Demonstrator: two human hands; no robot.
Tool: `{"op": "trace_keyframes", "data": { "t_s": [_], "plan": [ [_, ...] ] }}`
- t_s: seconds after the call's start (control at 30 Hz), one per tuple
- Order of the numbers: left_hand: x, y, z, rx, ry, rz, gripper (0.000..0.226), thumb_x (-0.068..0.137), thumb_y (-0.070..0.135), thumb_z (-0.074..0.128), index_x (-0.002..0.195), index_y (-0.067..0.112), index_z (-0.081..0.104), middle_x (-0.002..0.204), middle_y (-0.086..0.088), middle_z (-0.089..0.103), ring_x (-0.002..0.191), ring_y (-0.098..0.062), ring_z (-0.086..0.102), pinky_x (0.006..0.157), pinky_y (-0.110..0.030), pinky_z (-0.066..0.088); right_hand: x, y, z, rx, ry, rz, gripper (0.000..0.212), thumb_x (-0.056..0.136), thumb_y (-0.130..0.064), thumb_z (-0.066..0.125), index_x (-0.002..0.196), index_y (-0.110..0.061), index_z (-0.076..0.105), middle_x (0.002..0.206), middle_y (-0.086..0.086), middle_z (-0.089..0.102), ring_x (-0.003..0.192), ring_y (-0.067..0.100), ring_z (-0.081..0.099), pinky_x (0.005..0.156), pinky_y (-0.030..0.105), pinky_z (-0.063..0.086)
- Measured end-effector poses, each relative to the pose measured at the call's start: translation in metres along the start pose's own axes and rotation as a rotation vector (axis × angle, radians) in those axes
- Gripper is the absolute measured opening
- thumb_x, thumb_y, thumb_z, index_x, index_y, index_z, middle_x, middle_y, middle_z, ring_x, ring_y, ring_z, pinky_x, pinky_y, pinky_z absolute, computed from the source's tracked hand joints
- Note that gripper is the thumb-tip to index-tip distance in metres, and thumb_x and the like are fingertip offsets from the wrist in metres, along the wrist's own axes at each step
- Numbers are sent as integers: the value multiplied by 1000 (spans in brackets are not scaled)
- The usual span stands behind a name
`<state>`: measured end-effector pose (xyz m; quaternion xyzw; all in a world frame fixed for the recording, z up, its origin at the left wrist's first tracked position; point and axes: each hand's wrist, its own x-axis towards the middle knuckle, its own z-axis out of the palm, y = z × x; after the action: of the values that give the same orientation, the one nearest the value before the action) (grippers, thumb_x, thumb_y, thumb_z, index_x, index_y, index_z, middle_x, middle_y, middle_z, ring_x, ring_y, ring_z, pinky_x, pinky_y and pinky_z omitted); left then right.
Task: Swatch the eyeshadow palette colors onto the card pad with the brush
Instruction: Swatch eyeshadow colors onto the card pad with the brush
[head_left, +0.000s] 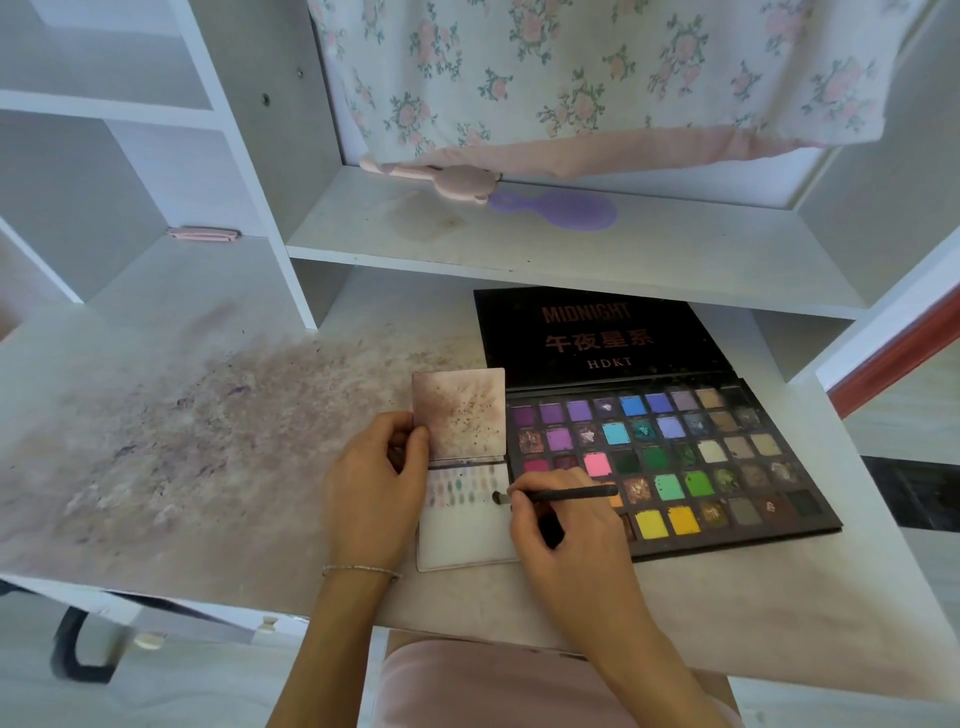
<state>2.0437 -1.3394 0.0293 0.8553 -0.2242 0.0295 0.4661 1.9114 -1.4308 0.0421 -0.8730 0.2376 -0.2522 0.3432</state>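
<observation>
The open eyeshadow palette (727, 462) lies on the desk at the right, its black lid flat behind rows of coloured pans. Left of it sits the small white card pad (462, 535), its stained cover (460, 413) flipped up. Rows of small colour swatches (460, 486) mark the top of the page. My left hand (376, 493) pinches the left edge of the cover and pad. My right hand (563, 535) grips a thin black brush (563, 493), held nearly level, with its tip touching the page just right of the swatches.
The desk top (208, 441) left of the pad is smeared with pigment dust. A shelf above holds a purple hand mirror (563, 210) and a pink object (441, 179). A floral cloth (597, 78) hangs at the back. Shelf uprights stand at the left.
</observation>
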Motion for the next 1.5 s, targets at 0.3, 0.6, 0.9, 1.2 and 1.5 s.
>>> {"op": "trace_keyframes", "data": {
  "t_s": [0.3, 0.6, 0.9, 1.2, 1.5],
  "plan": [
    [1, -1, 1, 9, -2, 3, 7, 87, 20, 57, 90, 18, 64, 71, 11, 58, 65, -1, 53, 58, -17, 40, 0, 0, 0, 1, -1, -2, 9, 85, -15, 58, 92, -18, 63, 83, -7, 55, 79, 12, 54, 69, 23, 46],
    [1, 0, 1, 10, -5, -6, 7, 87, 20, 57, 89, 19, 63, 72, 9, 59, 65, -4, 53, 58, -22, 42, 0, 2, -1, 1, -14, -31, 9, 86, -17, 55, 92, -17, 62, 83, -7, 54, 80, 11, 51, 69, 18, 42],
    [1, 6, -4, 21, -41, -19, 9, 87, 17, 58, 92, 16, 65, 72, 8, 60, 64, 0, 51, 58, -17, 39, -1, 5, -6, 252, 80, 81, 20, 87, -18, 53, 80, -37, 54, 76, -11, 60, 75, 7, 56, 65, 21, 47],
    [-30, 2, -40, 168, -201, 49, 40, 85, 36, 60, 118, 13, 59, 114, 0, 56, 106, -14, 50, 91, -25, 38, 0, 8, -16, 512, 141, 107, 31, 88, -14, 51, 80, -43, 61, 79, -12, 65, 66, 8, 60, 57, 24, 52],
    [-67, -2, -43, 451, -298, 236, 63, 78, 54, 41, 118, 10, 60, 124, -8, 58, 120, -31, 49, 104, -46, 30, -1, 15, -22, 515, 66, 91, 35, 90, -7, 50, 79, -38, 62, 81, -7, 65, 66, 6, 62, 56, 19, 53]
  ]
}}
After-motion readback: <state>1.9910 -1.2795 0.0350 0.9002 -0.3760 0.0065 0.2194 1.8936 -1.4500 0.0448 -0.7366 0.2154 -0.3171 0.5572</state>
